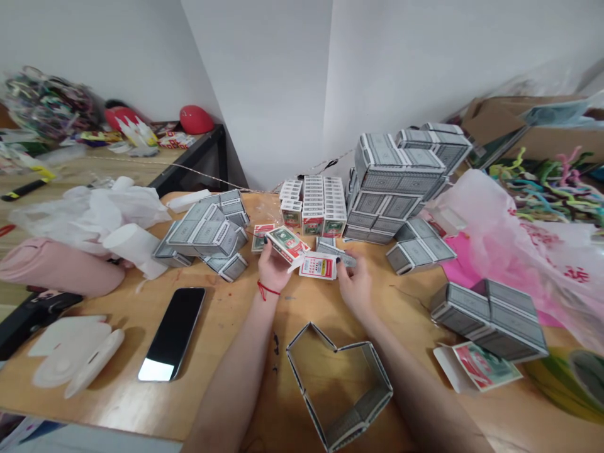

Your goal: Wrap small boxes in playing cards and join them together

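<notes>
My left hand (271, 270), with a red string on its wrist, grips a green-and-red playing card box (287, 244) whose white end flap hangs open. My right hand (353, 283) pinches a white card with red and yellow print (317, 266) just beside the box's open end. Grey-backed playing cards (348, 258) show at its fingers; whether they are held or lie on the table I cannot tell. Another card box (262, 238) lies left of the held one. Between my forearms stands a heart-shaped frame made of grey-backed cards (306, 396).
Rows of card boxes (314, 195) stand at the back, beside a tall stack of card-covered blocks (396, 170). More such blocks (207, 229) sit on the left. A phone (172, 333) lies front left. An opened card box (486, 365) and yellow tape (566, 377) are at right.
</notes>
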Demonstrator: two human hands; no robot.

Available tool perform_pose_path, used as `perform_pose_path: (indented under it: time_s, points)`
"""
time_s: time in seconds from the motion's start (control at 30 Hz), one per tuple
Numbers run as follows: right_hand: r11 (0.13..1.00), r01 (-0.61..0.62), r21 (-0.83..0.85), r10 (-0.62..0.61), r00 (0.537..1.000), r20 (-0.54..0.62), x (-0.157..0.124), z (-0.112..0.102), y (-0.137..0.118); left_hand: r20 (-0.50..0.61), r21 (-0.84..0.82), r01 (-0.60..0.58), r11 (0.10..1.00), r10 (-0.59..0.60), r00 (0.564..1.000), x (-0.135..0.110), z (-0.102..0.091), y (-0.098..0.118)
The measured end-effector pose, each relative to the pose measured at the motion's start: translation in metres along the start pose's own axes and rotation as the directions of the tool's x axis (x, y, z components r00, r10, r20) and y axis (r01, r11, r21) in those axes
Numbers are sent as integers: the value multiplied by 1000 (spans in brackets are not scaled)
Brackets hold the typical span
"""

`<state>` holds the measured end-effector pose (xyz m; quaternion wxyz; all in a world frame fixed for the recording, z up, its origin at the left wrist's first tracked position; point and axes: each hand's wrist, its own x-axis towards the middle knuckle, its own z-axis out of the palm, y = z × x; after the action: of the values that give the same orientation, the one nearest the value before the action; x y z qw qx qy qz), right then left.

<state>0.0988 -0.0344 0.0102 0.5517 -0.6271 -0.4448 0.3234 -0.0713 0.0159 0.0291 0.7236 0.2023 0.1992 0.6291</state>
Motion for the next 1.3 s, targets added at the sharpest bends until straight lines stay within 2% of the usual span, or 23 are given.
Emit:
perform_pose_path:
  time_s: [0.03, 0.1, 0.17, 0.23, 0.27, 0.33, 0.53, 0.7, 0.83, 0.93, 1.1, 1.2, 1.3]
  points:
    - [998, -31, 60, 29, 999, 39, 0, 0, 0, 5, 1, 5, 1000, -5, 1000, 0, 0, 0]
    - [968, -149, 202, 107, 973, 206, -1, 3, -1, 11, 16, 34, 999, -34, 999, 0, 0, -2]
    - [907, -294, 303, 149, 895, 421, -2, 5, -3, 30, 40, 76, 996, -77, 997, -1, 0, -4]
    - [847, -407, 343, 155, 805, 573, -4, 7, -4, 70, 65, 105, 992, -109, 992, -3, 2, -7]
    - [824, -445, 350, 156, 773, 615, -4, 8, -5, 94, 76, 105, 992, -112, 989, -4, 2, -8]
    - [793, -491, 362, 162, 742, 651, -4, 8, -6, 140, 99, 92, 991, -106, 985, -5, 4, -11]
    - [724, -541, 427, 165, 738, 655, 1, 5, -3, 201, 175, 111, 978, -146, 969, -7, 8, -12]
    - [736, -552, 392, 193, 726, 660, 0, 6, -3, 251, 179, 153, 972, -196, 948, -9, 11, -13]
    - [725, -552, 413, 173, 726, 665, 1, 5, -6, 246, 174, 146, 974, -186, 951, -9, 10, -13]
    - [702, -564, 434, 154, 716, 681, 2, 2, -6, 203, 165, 127, 978, -160, 966, -8, 9, -11]
    - [680, -566, 466, 133, 720, 681, 3, 0, -6, 62, 154, 73, 985, -83, 995, -5, 5, -11]
    - [670, -566, 480, 169, 746, 644, 4, -1, -6, 3, 142, 27, 989, -27, 1000, -2, 1, -12]
    - [638, -560, 528, 223, 791, 570, 7, -3, -6, -22, 126, -15, 992, 18, 1000, 0, -3, -12]
